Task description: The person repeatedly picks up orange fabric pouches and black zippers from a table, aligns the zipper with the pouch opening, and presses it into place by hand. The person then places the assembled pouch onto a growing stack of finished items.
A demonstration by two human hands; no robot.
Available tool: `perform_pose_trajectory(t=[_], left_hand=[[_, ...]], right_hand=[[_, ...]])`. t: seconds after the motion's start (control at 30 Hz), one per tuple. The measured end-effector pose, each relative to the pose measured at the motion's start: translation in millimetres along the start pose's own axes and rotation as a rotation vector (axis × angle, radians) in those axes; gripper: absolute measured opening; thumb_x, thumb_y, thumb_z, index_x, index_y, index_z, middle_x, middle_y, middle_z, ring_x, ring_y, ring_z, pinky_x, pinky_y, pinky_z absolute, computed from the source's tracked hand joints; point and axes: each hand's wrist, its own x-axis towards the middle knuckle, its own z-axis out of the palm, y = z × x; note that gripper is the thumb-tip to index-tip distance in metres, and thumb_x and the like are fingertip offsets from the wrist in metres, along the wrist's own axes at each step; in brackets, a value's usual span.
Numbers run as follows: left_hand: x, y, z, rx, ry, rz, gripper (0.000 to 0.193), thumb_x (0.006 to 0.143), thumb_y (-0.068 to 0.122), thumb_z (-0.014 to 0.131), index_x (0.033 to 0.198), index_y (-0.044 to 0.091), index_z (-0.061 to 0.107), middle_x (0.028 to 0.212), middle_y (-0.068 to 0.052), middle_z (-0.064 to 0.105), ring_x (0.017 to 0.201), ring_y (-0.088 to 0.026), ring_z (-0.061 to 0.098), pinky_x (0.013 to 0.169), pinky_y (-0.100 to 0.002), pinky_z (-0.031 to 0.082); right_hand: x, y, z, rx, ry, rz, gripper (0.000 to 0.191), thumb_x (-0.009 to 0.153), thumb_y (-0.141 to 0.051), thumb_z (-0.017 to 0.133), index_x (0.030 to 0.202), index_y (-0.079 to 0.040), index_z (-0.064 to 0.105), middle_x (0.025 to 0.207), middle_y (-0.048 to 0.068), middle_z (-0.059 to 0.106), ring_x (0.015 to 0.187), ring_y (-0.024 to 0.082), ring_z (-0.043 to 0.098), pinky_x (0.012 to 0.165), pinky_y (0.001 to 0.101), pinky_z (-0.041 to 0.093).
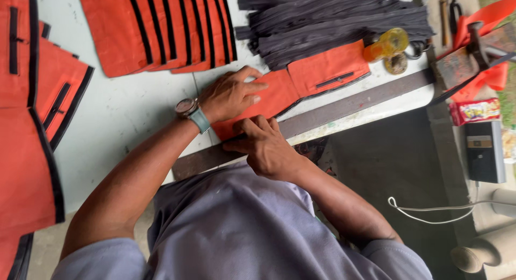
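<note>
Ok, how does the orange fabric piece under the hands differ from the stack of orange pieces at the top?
The orange piece under the hands lies single at the table's near edge, pressed by the left hand and right hand. The stacked orange pieces overlap in a fan, untouched, farther back. The single piece shows one short black slit; the stack shows long black edge stripes. Both are orange with black trim.

A pale worktable with a dark edge strip stands over a shadowed grey floor.
</note>
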Motion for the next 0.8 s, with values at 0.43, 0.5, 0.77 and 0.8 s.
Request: perform_pose_trajectory(t=[0.43,0.5,0.77,0.8], left_hand=[[13.1,18.3,-11.1,0.07,-0.181,-0.033,0.038,0.095,0.023,0.065,0.132,0.021,0.07,0.148,-0.007,0.047,0.125,-0.033,0.056,0.107,-0.045,0.044],[12.9,18.3,-9.9,0.049,-0.162,-0.017,0.038,0.094,0.022,0.065,0.132,0.019,0.07,0.148,-0.009,0.048,0.124,-0.032,0.057,0.107,-0.045,0.046],[13.3,18.6,-9.3,0.007,-0.182,-0.044,0.039,0.094,0.022,0.064,0.132,0.017,0.069,0.15,-0.011,0.047,0.115,-0.03,0.065,0.102,-0.043,0.051],[13.8,18.4,-9.6,0.014,-0.179,-0.044,0.039,0.094,0.022,0.064,0.132,0.017,0.069,0.15,-0.011,0.047,0.116,-0.031,0.064,0.102,-0.043,0.051]], right_hand=[[-53.2,88.8,-59.8,-0.318,0.244,0.342,0.054,0.073,-0.002,0.065,0.121,-0.026,0.076,0.136,0.008,0.054,0.126,0.032,0.047,0.101,0.0484,0.038],[-52.0,90.3,-58.0,-0.385,0.231,0.332,0.051,0.075,-0.004,0.065,0.12,-0.027,0.076,0.135,0.007,0.054,0.126,0.031,0.047,0.101,0.0478,0.038],[-50.3,91.1,-57.7,-0.646,0.264,0.267,0.027,0.101,-0.027,0.061,0.122,-0.021,0.077,0.133,0.007,0.054,0.122,0.029,0.048,0.093,0.0484,0.039],[-49.9,90.4,-58.3,-0.673,0.249,0.266,0.026,0.1,-0.028,0.061,0.119,-0.022,0.077,0.132,0.007,0.054,0.123,0.028,0.048,0.095,0.0489,0.039]])
